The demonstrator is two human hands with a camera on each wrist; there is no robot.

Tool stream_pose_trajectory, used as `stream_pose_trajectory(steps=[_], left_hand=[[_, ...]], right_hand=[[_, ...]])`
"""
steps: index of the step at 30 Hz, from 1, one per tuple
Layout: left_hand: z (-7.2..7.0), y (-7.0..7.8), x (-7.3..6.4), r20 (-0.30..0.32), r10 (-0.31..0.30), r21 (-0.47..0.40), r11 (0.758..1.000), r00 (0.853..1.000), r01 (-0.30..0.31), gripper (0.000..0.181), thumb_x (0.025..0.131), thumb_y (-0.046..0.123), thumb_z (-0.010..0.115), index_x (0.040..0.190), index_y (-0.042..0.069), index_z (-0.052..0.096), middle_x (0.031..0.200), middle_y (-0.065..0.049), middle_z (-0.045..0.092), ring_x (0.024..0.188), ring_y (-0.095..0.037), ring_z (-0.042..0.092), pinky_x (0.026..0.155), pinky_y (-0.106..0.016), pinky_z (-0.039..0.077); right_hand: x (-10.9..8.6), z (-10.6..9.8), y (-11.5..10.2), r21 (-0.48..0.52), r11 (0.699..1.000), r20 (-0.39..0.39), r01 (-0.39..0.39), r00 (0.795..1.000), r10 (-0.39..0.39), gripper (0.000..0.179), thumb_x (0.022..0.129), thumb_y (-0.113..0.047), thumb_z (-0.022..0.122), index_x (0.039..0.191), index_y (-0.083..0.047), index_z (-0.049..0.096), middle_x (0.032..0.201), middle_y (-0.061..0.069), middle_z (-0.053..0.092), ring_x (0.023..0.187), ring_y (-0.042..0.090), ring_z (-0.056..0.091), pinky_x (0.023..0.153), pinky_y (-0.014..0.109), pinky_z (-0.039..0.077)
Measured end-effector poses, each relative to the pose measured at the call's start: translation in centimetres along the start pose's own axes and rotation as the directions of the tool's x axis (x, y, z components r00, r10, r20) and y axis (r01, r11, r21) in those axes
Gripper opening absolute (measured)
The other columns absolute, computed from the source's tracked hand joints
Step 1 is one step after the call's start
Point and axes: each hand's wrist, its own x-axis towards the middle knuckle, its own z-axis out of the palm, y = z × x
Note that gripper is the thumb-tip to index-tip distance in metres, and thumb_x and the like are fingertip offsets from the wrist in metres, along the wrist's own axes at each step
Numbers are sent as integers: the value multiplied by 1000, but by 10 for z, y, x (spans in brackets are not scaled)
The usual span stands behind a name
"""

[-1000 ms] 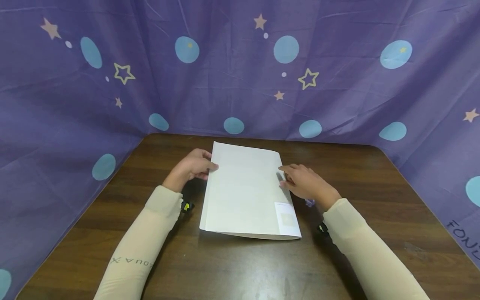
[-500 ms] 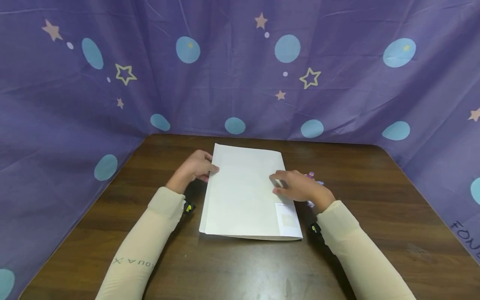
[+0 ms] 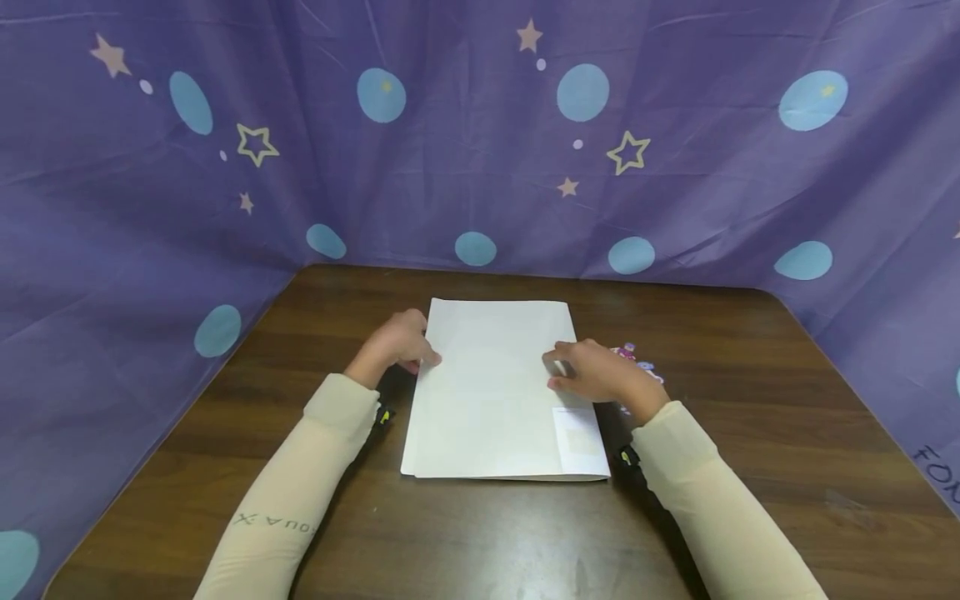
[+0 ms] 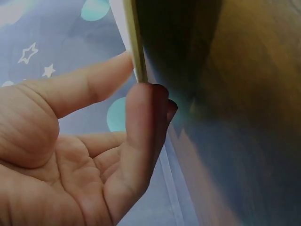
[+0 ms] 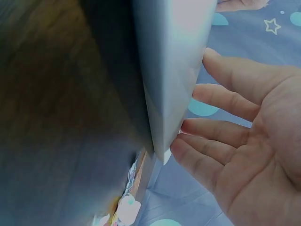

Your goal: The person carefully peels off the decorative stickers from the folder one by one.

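A white folded sheet (image 3: 491,383), folder-like, lies on the table with a small printed label (image 3: 580,442) at its lower right corner. My left hand (image 3: 397,342) pinches its left edge, thumb on top and fingers underneath; the left wrist view shows the thin edge (image 4: 135,42) between them. On the right half, the fingertips of my right hand (image 3: 597,372) touch the upper face, with the fingers fairly straight. In the right wrist view, the sheet's folded right side (image 5: 162,84) shows as a rounded bend just above the wood.
Small pink and purple decorated pieces (image 3: 647,368) lie to the right, partly hidden behind the right hand. The brown wooden table (image 3: 750,400) ends at a purple curtain (image 3: 480,167) behind and along both sides.
My right hand has moved left from the sheet's right edge onto its face. The sheet's raised far end has come down flatter, and the left hand has shifted slightly nearer me.
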Motion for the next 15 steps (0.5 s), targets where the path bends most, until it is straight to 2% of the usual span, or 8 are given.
stream_pose_trajectory(steps=[2,4,8,11,15], left_hand=[[1,-1,0,10,-2,46,999,1000,1,57,87,9,82,128,-14,49,117,-27,57,65,-24,67,63,-33,61],[1,-2,0,22,7,94,996,1000,-9,54,86,12,84,122,-12,51,109,-24,59,66,-23,68,64,-32,60],[3,-3,1,57,30,182,983,998,-39,55,83,19,88,116,-9,54,99,-17,62,68,-22,67,68,-31,57],[4,-2,2,71,37,227,973,997,-52,58,81,21,89,117,-9,55,92,-14,63,67,-21,67,68,-31,56],[8,0,3,74,55,276,958,996,-73,58,81,20,89,117,-10,56,79,-11,63,64,-21,67,65,-30,54]], right_hand=[[1,0,-1,-7,1000,-4,5,1000,-5,38,98,-23,71,131,-4,66,132,17,65,115,31,65,99,48,53],[1,1,-2,-15,1000,-4,17,1000,-17,32,97,-22,72,125,-6,68,121,14,68,102,27,66,89,44,56],[2,1,-3,-41,998,-4,49,999,-49,14,96,-20,74,105,-11,67,94,4,62,76,19,56,69,35,50],[3,1,-3,-48,998,3,50,999,-50,14,95,-22,75,98,-13,65,87,2,58,73,18,53,65,33,48],[3,1,-4,-71,997,34,38,999,-36,25,93,-29,77,107,-11,67,91,3,58,78,21,56,71,38,50]])
